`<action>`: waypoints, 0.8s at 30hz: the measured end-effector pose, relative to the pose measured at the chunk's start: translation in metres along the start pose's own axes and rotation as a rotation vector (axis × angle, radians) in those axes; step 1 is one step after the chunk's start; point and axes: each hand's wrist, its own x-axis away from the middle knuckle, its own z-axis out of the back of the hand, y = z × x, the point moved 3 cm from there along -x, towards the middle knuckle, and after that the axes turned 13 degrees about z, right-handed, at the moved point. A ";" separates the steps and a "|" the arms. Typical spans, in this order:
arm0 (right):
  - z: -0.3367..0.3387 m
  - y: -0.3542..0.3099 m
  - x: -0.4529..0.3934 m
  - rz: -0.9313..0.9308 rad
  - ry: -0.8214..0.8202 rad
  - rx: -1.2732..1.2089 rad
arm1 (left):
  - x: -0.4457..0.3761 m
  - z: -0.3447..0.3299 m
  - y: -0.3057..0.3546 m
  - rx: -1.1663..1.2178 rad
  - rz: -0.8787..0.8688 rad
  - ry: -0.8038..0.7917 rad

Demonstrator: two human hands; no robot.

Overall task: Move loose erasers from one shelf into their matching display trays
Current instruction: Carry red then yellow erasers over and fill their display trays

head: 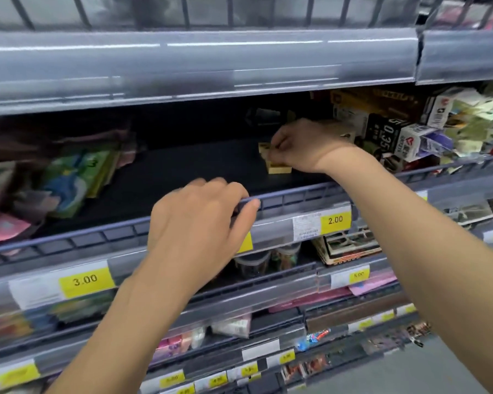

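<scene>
On the dark shelf floor (199, 166) lie a few small yellow erasers (279, 167) at the middle right. My right hand (302, 146) reaches over the wire rail into the shelf and its curled fingers pinch these erasers. My left hand (202, 214) rests on the shelf's front wire rail (296, 194), fingers hooked over it and thumb against the rail. Boxed erasers (387, 132) are stacked at the right end of the same shelf. The picture is motion-blurred.
Colourful flat packets (77, 180) lie at the shelf's left end. A grey shelf front (199, 64) hangs close above the opening. Yellow price tags marked 3.00 (85, 280) and 2.00 (335, 220) sit on the rails; lower shelves hold jars and small packs.
</scene>
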 end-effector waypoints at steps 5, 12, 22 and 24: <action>-0.004 0.006 -0.008 0.008 0.002 -0.002 | -0.001 0.003 0.001 -0.004 0.017 -0.038; 0.011 -0.012 0.036 0.265 0.199 -0.287 | -0.017 0.006 0.001 0.321 0.301 -0.114; 0.019 -0.033 0.069 0.591 0.146 -0.429 | -0.045 -0.002 0.012 0.587 0.291 -0.306; 0.020 -0.021 0.062 0.536 0.150 -0.471 | -0.050 -0.005 0.007 0.632 0.322 -0.319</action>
